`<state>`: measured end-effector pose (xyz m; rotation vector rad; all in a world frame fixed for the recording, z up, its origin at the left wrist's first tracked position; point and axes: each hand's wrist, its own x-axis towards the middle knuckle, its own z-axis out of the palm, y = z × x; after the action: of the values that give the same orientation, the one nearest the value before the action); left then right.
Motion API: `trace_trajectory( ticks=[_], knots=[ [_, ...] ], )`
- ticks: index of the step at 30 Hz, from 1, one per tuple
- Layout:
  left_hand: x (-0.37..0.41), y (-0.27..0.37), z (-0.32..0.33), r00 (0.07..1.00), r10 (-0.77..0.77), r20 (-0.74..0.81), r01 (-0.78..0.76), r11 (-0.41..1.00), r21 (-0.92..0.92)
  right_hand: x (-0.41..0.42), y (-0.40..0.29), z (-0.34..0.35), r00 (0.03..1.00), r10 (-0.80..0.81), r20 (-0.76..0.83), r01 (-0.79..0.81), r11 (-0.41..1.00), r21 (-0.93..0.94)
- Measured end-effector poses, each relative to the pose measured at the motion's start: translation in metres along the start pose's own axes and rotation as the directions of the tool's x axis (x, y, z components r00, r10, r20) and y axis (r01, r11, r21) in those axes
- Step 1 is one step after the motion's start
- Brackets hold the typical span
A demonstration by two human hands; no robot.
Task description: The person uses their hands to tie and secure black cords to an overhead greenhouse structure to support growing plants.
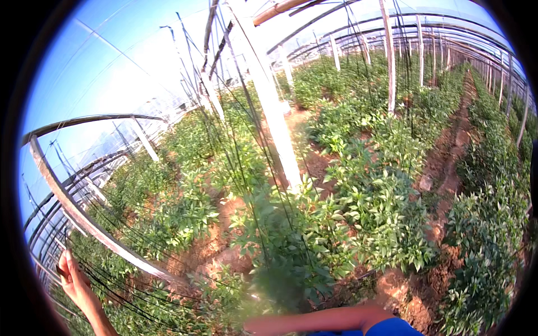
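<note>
My left hand (75, 277) is raised at the lower left, its fingers closed around a small dark object (62, 272) that is too small to name. Several dark strings (122, 294) run slanting beside and below it. Only the forearm (311, 321) of my right arm shows, blurred, crossing the bottom from a blue sleeve (393, 327). The right hand itself is out of view. Just beyond that forearm stands a leafy green plant (290, 248), probably a pepper plant, with dark upright strings (256, 210) passing in front of it.
A bright pale post (273, 109) rises ahead of me. A leaning wooden post (96, 231) stands at the left. Overhead are wooden beams (279, 9). Rows of plants (378, 206) flank a bare soil furrow (452, 155) at the right.
</note>
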<state>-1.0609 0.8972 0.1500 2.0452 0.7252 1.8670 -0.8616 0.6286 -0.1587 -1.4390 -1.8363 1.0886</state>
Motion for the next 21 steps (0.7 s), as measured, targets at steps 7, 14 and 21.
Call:
trace_trajectory(
  ticks=[7,14,21],
  knots=[
    [0.028,0.164,0.103,0.914,0.404,-0.034,-0.405,0.91,-0.085,-0.08,-0.007,-0.128,0.874,-0.116,-0.473,-0.019,0.962,-0.271],
    [0.1,0.314,0.207,0.596,0.801,-0.066,-0.787,0.598,0.155,-0.154,-0.136,-0.282,0.426,-0.478,-0.769,0.282,0.877,-0.389],
    [0.165,0.346,0.28,0.715,0.683,0.147,-0.681,0.633,0.369,-0.132,-0.218,-0.41,0.145,-0.654,-0.742,0.532,0.684,-0.499]
  ],
)
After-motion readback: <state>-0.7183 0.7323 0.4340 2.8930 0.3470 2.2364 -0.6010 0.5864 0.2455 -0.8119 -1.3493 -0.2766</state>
